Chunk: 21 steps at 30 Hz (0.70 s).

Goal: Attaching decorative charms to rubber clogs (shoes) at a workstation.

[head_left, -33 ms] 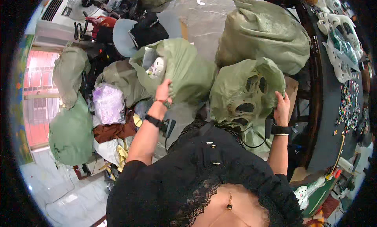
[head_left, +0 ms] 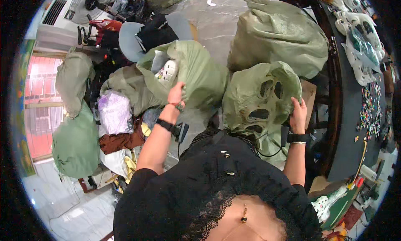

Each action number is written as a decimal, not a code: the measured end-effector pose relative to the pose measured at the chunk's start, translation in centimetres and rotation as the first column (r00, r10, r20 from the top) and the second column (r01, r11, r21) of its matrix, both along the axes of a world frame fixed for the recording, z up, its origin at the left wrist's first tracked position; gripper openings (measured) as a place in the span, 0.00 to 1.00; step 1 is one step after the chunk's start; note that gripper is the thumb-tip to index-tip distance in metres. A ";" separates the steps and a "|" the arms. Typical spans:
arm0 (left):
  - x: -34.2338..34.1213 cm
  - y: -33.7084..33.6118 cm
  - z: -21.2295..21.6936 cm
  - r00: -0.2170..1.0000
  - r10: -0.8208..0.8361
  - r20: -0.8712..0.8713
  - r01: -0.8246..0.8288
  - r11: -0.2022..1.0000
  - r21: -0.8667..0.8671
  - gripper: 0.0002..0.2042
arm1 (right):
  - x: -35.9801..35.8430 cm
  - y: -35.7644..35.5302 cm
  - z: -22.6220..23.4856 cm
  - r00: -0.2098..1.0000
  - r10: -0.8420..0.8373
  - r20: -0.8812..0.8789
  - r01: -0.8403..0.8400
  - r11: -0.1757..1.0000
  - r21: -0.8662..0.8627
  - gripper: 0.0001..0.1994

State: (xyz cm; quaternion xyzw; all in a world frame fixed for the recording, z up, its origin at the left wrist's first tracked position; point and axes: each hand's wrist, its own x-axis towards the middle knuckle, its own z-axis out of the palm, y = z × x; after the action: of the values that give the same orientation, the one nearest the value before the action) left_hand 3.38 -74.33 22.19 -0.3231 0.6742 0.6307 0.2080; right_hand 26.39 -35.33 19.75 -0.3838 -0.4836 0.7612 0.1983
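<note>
My left hand (head_left: 177, 95) is closed on the near rim of a green woven sack (head_left: 203, 76) at centre left. In that sack's mouth lies a white clog (head_left: 168, 71) with small coloured charms, beside something whitish. On the right, my right hand (head_left: 298, 112) pinches the rim of a second green sack (head_left: 236, 95), drawing its mouth wide. Inside it show pale things with dark oval openings (head_left: 259, 114), perhaps shoes. Both of my wrists carry black straps with small devices.
A large full sack (head_left: 280, 38) stands behind the right one. On the right a dark table (head_left: 348, 149) holds many small coloured pieces and bagged white clogs (head_left: 361, 49). A grey-blue chair (head_left: 130, 38), a lilac plastic bundle (head_left: 115, 111) and more sacks (head_left: 75, 143) crowd the left.
My left hand has shifted very slightly up and to the right, still on the sack rim. My right hand keeps its hold on the other sack.
</note>
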 end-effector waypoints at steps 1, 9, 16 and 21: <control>-0.6 1.6 0.1 0.990 -0.142 -0.027 0.140 0.989 -0.055 0.14 | 0.2 -0.3 -0.5 1.000 -0.015 -0.002 0.015 1.000 -0.002 0.08; -4.1 1.6 -2.5 0.729 -0.685 -0.014 0.538 0.585 -0.607 0.25 | 0.5 0.6 -1.9 0.999 -0.020 -0.050 0.021 0.999 0.031 0.12; -2.6 -3.9 -5.7 0.687 -0.726 -0.036 0.465 0.477 -0.746 0.24 | -0.7 3.9 -1.4 1.000 -0.023 -0.006 0.024 0.987 0.160 0.13; -1.0 -1.6 -3.1 0.741 -0.671 -0.024 0.439 0.512 -0.738 0.22 | -1.7 4.0 1.6 0.866 -0.405 0.294 -0.218 0.224 0.950 0.20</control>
State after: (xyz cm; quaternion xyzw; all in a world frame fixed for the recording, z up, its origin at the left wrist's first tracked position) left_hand 2.39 -75.95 19.13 -0.0370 0.9489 0.2711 0.1573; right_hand 24.72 -31.31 21.38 -0.3835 -0.8555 0.1553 0.3113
